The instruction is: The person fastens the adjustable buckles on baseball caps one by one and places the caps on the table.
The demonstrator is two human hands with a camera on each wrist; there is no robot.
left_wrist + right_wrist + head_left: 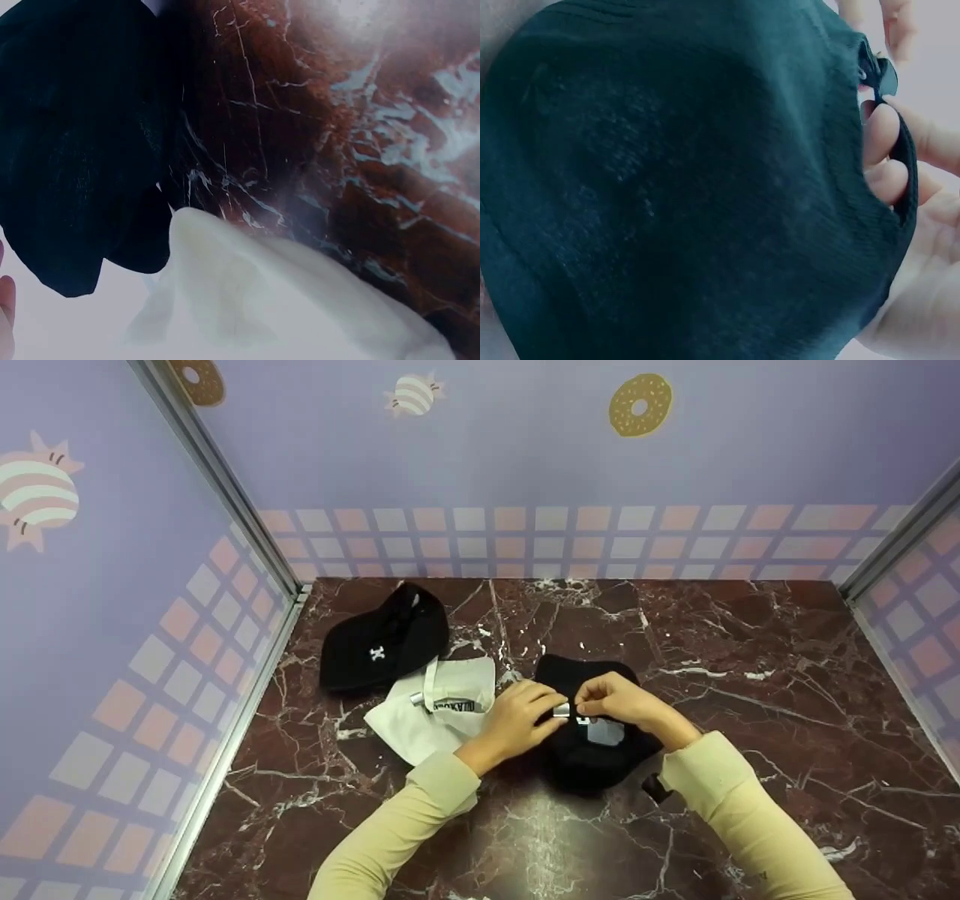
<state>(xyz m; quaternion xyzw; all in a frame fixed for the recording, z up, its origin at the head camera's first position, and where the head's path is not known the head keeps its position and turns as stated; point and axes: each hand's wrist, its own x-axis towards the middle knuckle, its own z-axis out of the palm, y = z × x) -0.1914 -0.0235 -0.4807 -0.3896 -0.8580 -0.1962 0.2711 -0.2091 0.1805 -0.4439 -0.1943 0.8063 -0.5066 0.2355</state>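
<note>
A black baseball cap (589, 765) with a light patch inside lies between both hands, its back strap (909, 161) arching over the rear opening in the right wrist view. My left hand (521, 720) pinches a silver buckle (561, 710) on that strap, at the cap's left side. Thumb and finger of my right hand (619, 701) pinch the strap just right of the buckle; in the right wrist view, fingertips (885, 135) show through the opening. The exact strap end is hidden by the fingers. Only fingertips (6, 300) of the left hand appear in the left wrist view.
Left of my left hand lies a white cap (412, 720) with dark lettering and a strap. Behind it, another black cap (382, 645) bears a small white emblem. All lie on a dark red marbled tabletop (750, 810), with patterned panels (525, 450) behind and at the sides.
</note>
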